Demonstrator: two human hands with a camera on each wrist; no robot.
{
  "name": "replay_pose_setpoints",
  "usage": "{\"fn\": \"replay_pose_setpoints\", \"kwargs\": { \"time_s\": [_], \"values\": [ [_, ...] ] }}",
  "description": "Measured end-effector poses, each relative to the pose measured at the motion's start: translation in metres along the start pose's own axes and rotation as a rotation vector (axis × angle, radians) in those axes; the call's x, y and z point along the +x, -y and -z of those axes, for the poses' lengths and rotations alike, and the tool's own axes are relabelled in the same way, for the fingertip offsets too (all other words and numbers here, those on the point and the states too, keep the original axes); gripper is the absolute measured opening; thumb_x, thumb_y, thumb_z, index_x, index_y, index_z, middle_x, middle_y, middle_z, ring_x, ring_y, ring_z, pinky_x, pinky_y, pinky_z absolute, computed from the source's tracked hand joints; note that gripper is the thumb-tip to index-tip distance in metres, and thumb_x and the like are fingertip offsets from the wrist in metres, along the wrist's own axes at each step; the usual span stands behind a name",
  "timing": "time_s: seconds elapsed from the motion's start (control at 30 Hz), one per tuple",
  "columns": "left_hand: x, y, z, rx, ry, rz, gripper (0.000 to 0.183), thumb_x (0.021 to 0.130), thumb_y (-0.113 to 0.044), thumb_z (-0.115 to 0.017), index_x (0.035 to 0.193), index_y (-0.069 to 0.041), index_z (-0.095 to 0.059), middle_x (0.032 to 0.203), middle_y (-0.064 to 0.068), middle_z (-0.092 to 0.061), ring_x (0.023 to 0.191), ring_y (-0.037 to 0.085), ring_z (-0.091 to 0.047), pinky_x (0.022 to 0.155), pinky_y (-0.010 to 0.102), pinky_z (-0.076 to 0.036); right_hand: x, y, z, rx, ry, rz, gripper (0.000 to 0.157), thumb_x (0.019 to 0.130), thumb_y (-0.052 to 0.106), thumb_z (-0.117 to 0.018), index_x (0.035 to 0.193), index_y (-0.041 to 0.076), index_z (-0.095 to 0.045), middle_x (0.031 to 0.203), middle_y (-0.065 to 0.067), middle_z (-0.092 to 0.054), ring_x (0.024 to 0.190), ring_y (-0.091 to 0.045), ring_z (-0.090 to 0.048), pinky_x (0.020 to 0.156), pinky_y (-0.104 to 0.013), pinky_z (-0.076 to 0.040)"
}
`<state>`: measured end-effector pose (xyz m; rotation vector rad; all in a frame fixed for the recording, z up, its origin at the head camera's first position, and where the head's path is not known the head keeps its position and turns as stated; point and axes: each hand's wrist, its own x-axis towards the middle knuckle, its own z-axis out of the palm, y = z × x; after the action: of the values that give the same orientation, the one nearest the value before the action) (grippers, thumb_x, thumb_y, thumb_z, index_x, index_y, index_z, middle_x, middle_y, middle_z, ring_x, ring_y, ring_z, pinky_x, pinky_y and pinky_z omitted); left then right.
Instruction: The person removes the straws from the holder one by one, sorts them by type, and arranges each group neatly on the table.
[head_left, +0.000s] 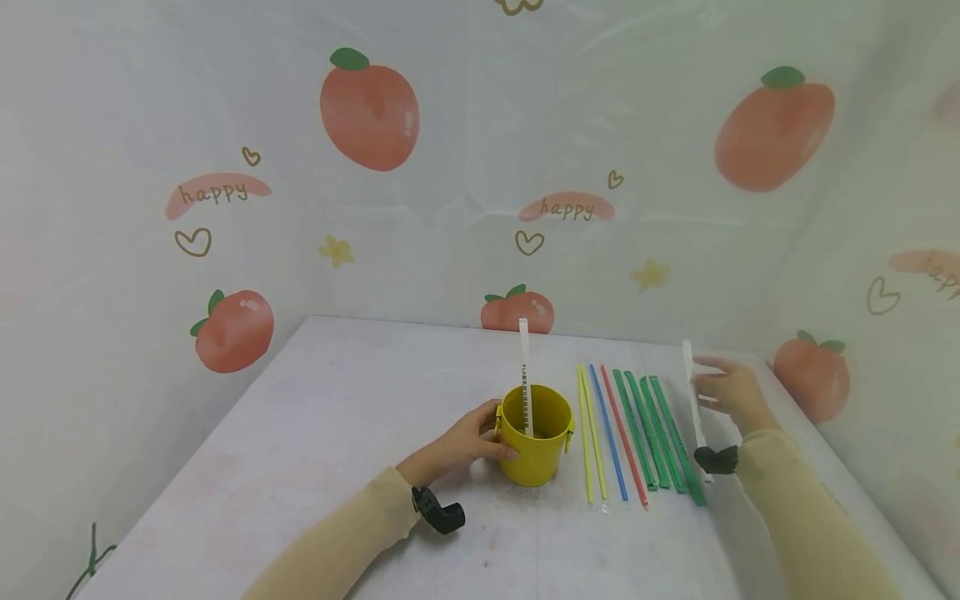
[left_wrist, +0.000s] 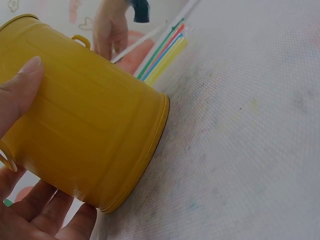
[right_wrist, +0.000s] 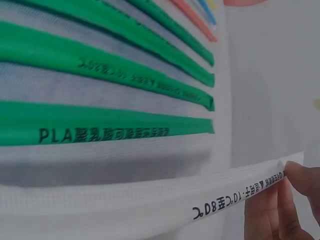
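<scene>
My left hand (head_left: 467, 438) holds a small yellow bucket (head_left: 532, 463) at its left side. In the left wrist view the thumb (left_wrist: 25, 85) lies along the bucket's wall and the fingers curve around the other side. One white paper-wrapped straw (head_left: 524, 358) with printed text stands upright inside the bucket, leaning on its rim. On the right, my right hand (head_left: 737, 395) pinches another white wrapped straw (right_wrist: 225, 192) near one end, between thumb and fingers. That end is lifted; the near end, by the wrist camera, appears low over the table.
Between bucket and right hand lie several green wrapped straws (head_left: 651, 433), a red straw (head_left: 624, 437), a blue straw (head_left: 609, 433) and two yellow straws (head_left: 593, 435), roughly side by side. The white table (head_left: 360, 392) meets a patterned curtain (head_left: 465, 125) behind and at the sides.
</scene>
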<state>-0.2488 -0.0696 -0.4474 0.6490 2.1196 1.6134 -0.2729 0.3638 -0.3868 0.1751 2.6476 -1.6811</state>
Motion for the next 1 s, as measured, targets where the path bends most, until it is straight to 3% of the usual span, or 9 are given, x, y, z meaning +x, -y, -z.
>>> {"fn": "replay_pose_setpoints", "kwargs": {
  "time_s": [0.1, 0.2, 0.27, 0.5, 0.7, 0.87, 1.0],
  "values": [
    [0.0, 0.0, 0.0, -0.004, -0.001, 0.0, 0.069, 0.082, -0.023, -0.077, 0.142, -0.02, -0.042, 0.149, -0.002, -0.043, 0.145, 0.028, -0.03, 0.117, 0.055, -0.024, 0.001, -0.005, -0.001, -0.041, -0.007, -0.022, 0.06, 0.095, 0.004, -0.056, 0.146, -0.009, -0.027, 0.107, -0.014, -0.067, 0.081, 0.001, -0.061, 0.084, -0.036, -0.058],
    [0.001, 0.0, -0.001, -0.007, -0.002, -0.002, 0.069, 0.082, -0.022, -0.077, 0.142, -0.019, -0.043, 0.149, -0.001, -0.043, 0.145, 0.028, -0.03, 0.117, 0.056, -0.024, 0.002, -0.009, -0.004, -0.082, -0.013, -0.047, 0.059, 0.094, 0.004, -0.055, 0.145, -0.009, -0.029, 0.124, -0.033, -0.055, 0.086, -0.005, -0.062, 0.087, -0.039, -0.057],
    [0.001, 0.001, -0.001, -0.006, -0.004, 0.0, 0.068, 0.082, -0.023, -0.077, 0.141, -0.019, -0.043, 0.149, -0.001, -0.043, 0.145, 0.028, -0.03, 0.117, 0.056, -0.024, 0.002, -0.011, -0.005, -0.097, -0.01, -0.063, 0.058, 0.094, 0.004, -0.054, 0.145, -0.01, -0.03, 0.132, -0.037, -0.047, 0.09, -0.011, -0.063, 0.088, -0.041, -0.056],
    [0.002, 0.001, -0.001, -0.004, -0.007, -0.001, 0.068, 0.082, -0.023, -0.077, 0.141, -0.018, -0.043, 0.148, -0.001, -0.044, 0.144, 0.028, -0.031, 0.116, 0.056, -0.024, 0.002, -0.018, -0.009, -0.148, 0.023, -0.095, 0.056, 0.093, 0.003, -0.054, 0.143, -0.012, -0.033, 0.133, -0.038, -0.044, 0.09, -0.015, -0.063, 0.085, -0.04, -0.058],
    [0.001, 0.001, -0.001, 0.0, -0.008, -0.004, 0.068, 0.082, -0.023, -0.077, 0.141, -0.019, -0.043, 0.148, -0.001, -0.044, 0.144, 0.028, -0.031, 0.117, 0.057, -0.023, 0.002, -0.022, -0.013, -0.18, 0.029, -0.119, 0.055, 0.092, 0.001, -0.054, 0.141, -0.012, -0.035, 0.132, -0.039, -0.044, 0.099, -0.029, -0.063, 0.086, -0.042, -0.057],
    [0.0, 0.0, -0.001, -0.001, -0.006, 0.001, 0.069, 0.082, -0.026, -0.078, 0.141, -0.02, -0.043, 0.149, -0.002, -0.044, 0.145, 0.028, -0.029, 0.116, 0.057, -0.023, 0.001, -0.024, -0.015, -0.211, 0.029, -0.117, 0.053, 0.091, 0.0, -0.056, 0.139, -0.012, -0.038, 0.131, -0.039, -0.046, 0.099, -0.031, -0.063, 0.086, -0.042, -0.057],
    [-0.001, 0.0, -0.001, -0.009, -0.003, 0.005, 0.07, 0.082, -0.027, -0.078, 0.142, -0.022, -0.042, 0.148, -0.005, -0.044, 0.146, 0.027, -0.028, 0.117, 0.057, -0.022, 0.001, -0.024, -0.017, -0.249, 0.038, -0.123, 0.053, 0.09, -0.001, -0.057, 0.138, -0.013, -0.039, 0.131, -0.039, -0.046, 0.103, -0.039, -0.062, 0.086, -0.043, -0.057]
  ]
}}
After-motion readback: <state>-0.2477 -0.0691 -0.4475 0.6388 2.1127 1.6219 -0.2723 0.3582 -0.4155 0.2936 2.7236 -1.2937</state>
